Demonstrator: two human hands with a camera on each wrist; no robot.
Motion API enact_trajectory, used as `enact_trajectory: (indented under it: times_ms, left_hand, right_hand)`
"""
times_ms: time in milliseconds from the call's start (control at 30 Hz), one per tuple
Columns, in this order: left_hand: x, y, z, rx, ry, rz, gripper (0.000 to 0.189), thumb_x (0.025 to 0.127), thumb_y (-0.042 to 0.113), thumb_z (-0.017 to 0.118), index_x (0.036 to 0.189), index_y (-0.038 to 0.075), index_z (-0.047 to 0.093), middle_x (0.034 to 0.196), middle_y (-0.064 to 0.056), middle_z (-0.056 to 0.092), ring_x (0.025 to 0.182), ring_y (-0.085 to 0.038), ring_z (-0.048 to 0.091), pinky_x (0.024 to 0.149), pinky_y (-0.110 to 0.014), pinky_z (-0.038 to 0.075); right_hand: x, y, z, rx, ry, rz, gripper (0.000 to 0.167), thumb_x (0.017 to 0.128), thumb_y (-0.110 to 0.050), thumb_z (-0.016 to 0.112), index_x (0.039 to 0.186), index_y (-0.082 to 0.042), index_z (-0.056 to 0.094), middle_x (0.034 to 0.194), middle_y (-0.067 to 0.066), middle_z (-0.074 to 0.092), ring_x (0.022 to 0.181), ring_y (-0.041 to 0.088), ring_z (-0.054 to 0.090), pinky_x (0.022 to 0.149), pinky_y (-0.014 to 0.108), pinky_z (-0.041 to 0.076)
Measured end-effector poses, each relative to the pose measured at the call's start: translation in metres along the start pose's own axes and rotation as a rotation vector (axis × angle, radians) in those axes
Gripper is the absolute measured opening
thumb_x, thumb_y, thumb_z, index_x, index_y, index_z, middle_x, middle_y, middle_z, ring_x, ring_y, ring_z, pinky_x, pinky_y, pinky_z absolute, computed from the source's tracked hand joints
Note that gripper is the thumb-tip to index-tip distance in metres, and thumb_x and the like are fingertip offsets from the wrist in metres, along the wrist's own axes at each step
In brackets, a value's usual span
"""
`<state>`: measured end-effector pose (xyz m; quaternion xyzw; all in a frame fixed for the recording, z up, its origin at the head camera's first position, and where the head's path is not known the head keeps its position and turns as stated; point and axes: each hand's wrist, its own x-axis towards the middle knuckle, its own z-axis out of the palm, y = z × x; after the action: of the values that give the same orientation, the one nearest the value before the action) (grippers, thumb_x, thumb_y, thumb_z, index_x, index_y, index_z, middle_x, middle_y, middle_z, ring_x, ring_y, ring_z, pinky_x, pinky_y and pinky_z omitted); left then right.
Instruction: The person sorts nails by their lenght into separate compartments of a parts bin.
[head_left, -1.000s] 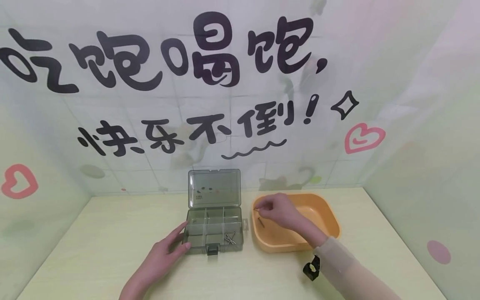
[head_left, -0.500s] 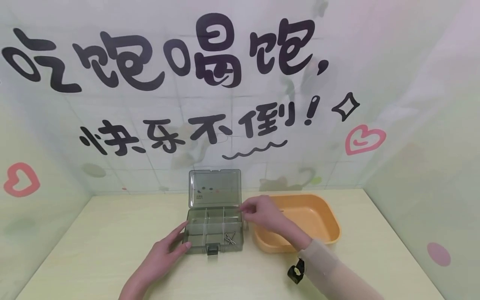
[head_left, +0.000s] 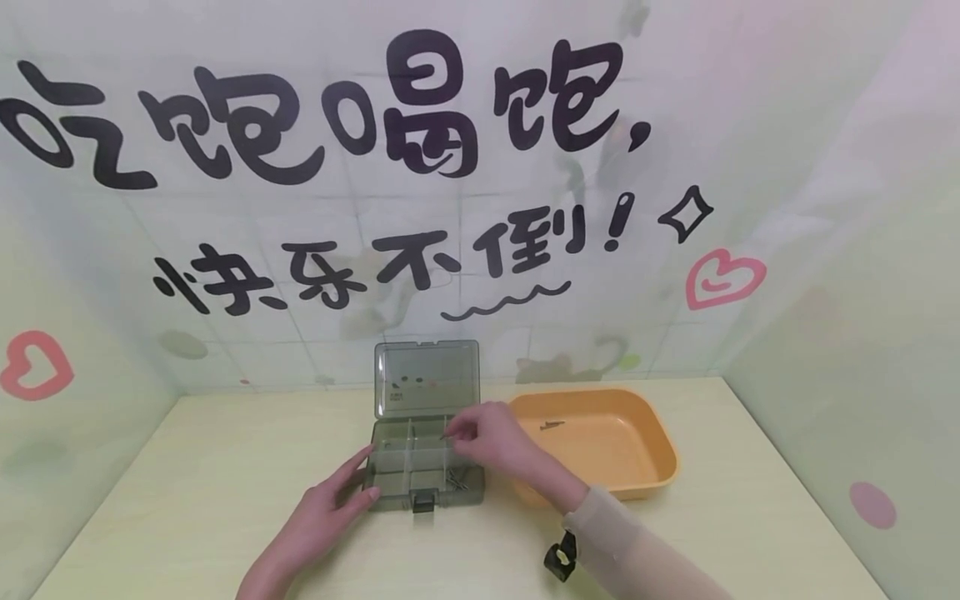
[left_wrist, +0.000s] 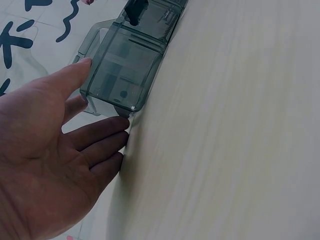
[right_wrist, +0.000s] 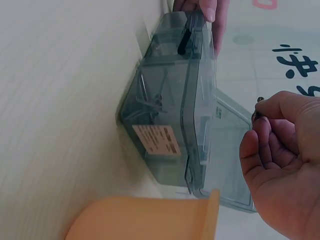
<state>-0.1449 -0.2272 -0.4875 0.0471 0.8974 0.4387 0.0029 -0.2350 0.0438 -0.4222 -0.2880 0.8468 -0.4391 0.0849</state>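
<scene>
While right hand (head_left: 497, 436) pinches small dark metal screw (right_wrist: 256, 116), a slip could bounce it off translucent grey plastic box (head_left: 461, 497) near desk's (head_left: 435, 558) back edge; left hand (head_left: 321, 510) loose.

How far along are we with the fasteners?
Looks done: several silvery fasteners lie in the box's near right compartment. In hand: a small fastener, pinched by the right hand above the box. Probably left: the dark fasteners in the orange tray.
</scene>
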Motion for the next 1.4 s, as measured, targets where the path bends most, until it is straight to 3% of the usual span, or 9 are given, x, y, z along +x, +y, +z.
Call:
enact_trajectory:
  times_ms: [167, 467, 700, 1400]
  left_hand:
    - [0.0, 0.0, 0.0, -0.006, 0.0, -0.004, 0.066, 0.101, 0.031, 0.067, 0.158, 0.012, 0.04, 0.14, -0.029, 0.058, 0.132, -0.047, 0.052, 0.11, -0.062, 0.039]
    - [0.0, 0.001, 0.0, -0.018, -0.011, -0.024, 0.065, 0.101, 0.031, 0.067, 0.158, 0.012, 0.04, 0.141, -0.03, 0.057, 0.133, -0.046, 0.052, 0.111, -0.061, 0.039]
    - [0.0, 0.002, 0.0, -0.015, -0.008, -0.028, 0.066, 0.102, 0.033, 0.067, 0.159, 0.014, 0.04, 0.141, -0.03, 0.056, 0.133, -0.047, 0.051, 0.11, -0.062, 0.039]
    - [0.0, -0.001, -0.001, -0.033, -0.003, -0.016, 0.066, 0.101, 0.033, 0.067, 0.158, 0.012, 0.041, 0.141, -0.03, 0.057, 0.133, -0.046, 0.052, 0.11, -0.06, 0.04]
  right_hand:
    - [0.002, -0.004, 0.01, 0.03, 0.006, 0.011, 0.016, 0.087, 0.006, 0.071, 0.102, 0.002, 0.076, 0.084, -0.002, 0.07, 0.074, 0.008, 0.061, 0.068, 0.021, 0.057]
    - [0.008, -0.007, 0.028, -0.013, 0.014, 0.024, 0.014, 0.087, 0.002, 0.074, 0.099, -0.004, 0.078, 0.082, -0.006, 0.068, 0.072, 0.004, 0.059, 0.067, 0.019, 0.054]
    - [0.007, -0.009, 0.036, -0.021, -0.003, 0.014, 0.016, 0.087, 0.003, 0.073, 0.102, 0.0, 0.077, 0.08, -0.006, 0.067, 0.07, 0.002, 0.058, 0.066, 0.018, 0.054]
    - [-0.009, 0.005, 0.017, 0.042, 0.027, 0.007, 0.018, 0.089, 0.003, 0.072, 0.106, 0.0, 0.076, 0.086, -0.004, 0.068, 0.075, 0.006, 0.06, 0.07, 0.021, 0.056]
